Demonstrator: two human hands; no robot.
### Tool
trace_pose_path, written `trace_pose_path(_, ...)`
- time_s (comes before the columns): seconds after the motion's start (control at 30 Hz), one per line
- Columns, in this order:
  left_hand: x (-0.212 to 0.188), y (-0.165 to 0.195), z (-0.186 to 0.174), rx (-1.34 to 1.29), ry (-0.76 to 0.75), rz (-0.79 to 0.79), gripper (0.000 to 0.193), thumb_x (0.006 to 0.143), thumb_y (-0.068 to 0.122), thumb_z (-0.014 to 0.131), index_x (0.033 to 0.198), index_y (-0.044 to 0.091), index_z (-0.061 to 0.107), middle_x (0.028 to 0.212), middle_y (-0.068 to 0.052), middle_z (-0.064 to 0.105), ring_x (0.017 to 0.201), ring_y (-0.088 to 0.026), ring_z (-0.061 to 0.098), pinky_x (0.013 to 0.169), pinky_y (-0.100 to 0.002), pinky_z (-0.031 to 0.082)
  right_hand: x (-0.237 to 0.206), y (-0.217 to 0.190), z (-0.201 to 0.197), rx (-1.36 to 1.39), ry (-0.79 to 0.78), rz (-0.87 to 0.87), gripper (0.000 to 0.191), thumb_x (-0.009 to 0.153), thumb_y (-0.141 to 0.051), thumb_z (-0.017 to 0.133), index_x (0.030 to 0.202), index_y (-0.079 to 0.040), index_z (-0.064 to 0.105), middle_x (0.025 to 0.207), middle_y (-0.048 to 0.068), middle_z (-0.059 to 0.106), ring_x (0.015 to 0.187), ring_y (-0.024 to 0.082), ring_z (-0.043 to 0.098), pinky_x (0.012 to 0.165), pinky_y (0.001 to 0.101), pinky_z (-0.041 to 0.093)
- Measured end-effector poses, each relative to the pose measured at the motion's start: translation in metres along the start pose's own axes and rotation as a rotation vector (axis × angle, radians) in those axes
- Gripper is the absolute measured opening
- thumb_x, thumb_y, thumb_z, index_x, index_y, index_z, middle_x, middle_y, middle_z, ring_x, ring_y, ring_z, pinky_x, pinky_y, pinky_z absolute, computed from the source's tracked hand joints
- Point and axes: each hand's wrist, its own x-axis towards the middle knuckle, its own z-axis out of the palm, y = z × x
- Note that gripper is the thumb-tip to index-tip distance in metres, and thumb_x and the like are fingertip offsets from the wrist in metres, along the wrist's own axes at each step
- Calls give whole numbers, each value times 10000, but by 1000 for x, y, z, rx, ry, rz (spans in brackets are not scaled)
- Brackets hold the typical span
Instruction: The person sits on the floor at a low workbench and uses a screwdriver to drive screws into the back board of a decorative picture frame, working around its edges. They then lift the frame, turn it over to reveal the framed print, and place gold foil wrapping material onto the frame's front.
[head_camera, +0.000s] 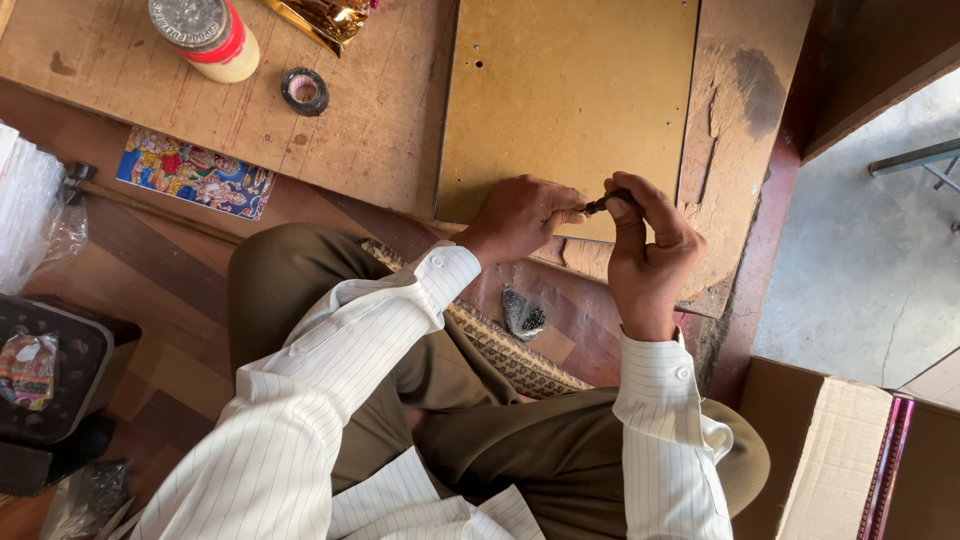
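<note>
My left hand (520, 215) and my right hand (648, 245) meet at the near edge of a low wooden board (565, 90). Both pinch a small dark object (598, 205) between their fingertips; what it is I cannot make out. My sleeves are white with thin stripes, and my crossed legs in olive trousers lie below. A small clear bag of dark bits (522, 315) rests on the floor just under my hands.
On the wooden plank at the back stand a jar with a metal lid (205, 35), a black tape roll (304, 91) and gold foil (325, 18). A colourful picture card (195, 172) lies left. A cardboard box (850, 460) sits at lower right, a black case (50, 375) at left.
</note>
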Motion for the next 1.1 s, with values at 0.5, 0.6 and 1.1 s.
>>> trace_pose_path(0.5,0,3,-2,11,37,-1,161,904,299,728,906,145,774,800,-69,748,736,-293,719,659,-446,535,-3,-1,0,20,-19,30,202,1012,35,738,1211,3,737,1122,94,789,1044,146,751,936,295,611)
trace_pose_path(0.6,0,3,0,3,11,-46,168,890,305,747,910,141,779,772,-81,744,711,-291,720,647,-441,538,-2,3,2,-44,48,17,181,976,30,794,1149,6,746,1057,93,787,999,152,751,916,304,604)
trace_pose_path(1.1,0,7,-4,-4,21,-54,188,905,326,740,989,167,796,811,-79,762,732,-287,730,662,-423,546,1,-1,2,39,52,58,152,1011,1,743,1163,10,749,1066,93,788,1011,127,740,913,272,606)
